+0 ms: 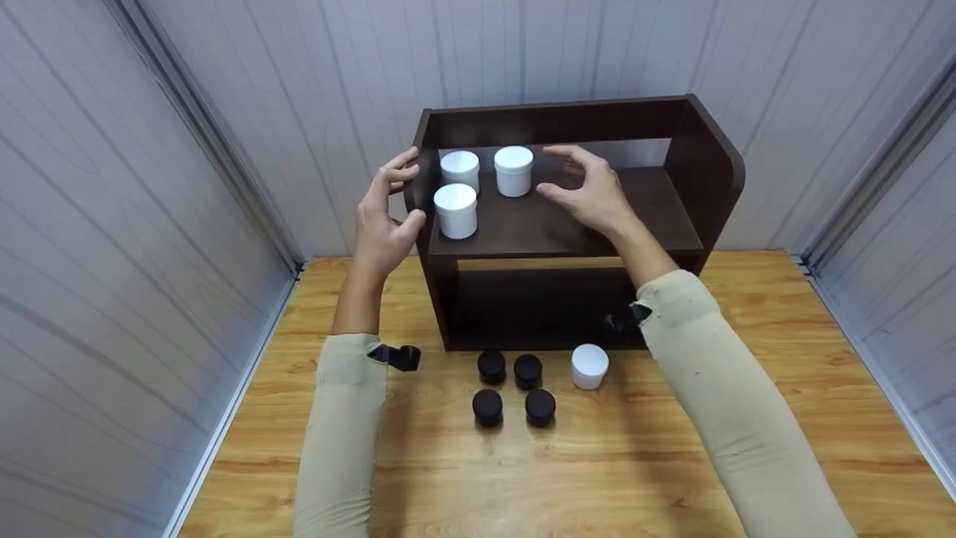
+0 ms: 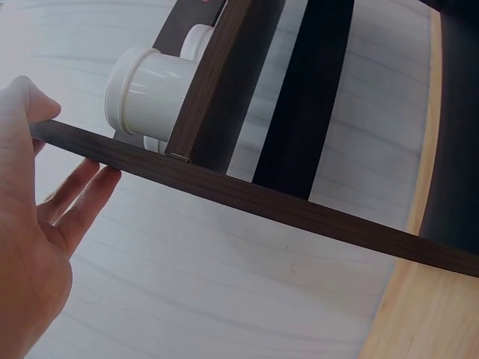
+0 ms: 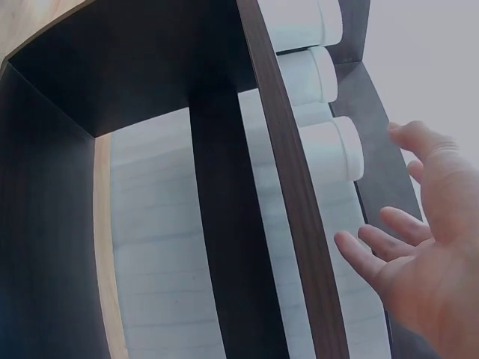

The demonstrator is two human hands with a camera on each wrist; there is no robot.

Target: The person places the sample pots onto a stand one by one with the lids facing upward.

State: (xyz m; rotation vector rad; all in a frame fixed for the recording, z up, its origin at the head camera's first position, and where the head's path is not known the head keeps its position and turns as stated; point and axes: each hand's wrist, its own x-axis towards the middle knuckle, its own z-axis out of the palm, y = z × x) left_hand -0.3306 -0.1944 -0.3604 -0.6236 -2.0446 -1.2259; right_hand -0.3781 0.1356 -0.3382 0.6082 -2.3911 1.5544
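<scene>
Three white lidded jars stand on the top board of a dark brown shelf point(image 1: 597, 224). One jar point(image 1: 455, 212) is at the front left, another jar point(image 1: 461, 169) sits behind it, and a third jar point(image 1: 514, 172) is to their right. My left hand point(image 1: 386, 224) grips the shelf's left side panel point(image 2: 150, 163), thumb on one face and fingers on the other. Just right of the third jar, my right hand point(image 1: 590, 190) has its thumb and fingers spread apart, holding nothing. In the right wrist view the fingers point(image 3: 358, 254) are apart from that jar point(image 3: 333, 152).
On the wooden table in front of the shelf stand several small black-lidded jars point(image 1: 488, 407) in two rows. A fourth white jar point(image 1: 589, 366) stands to their right, near the shelf's base. Pale panelled walls point(image 1: 187, 187) enclose the table at the back and sides.
</scene>
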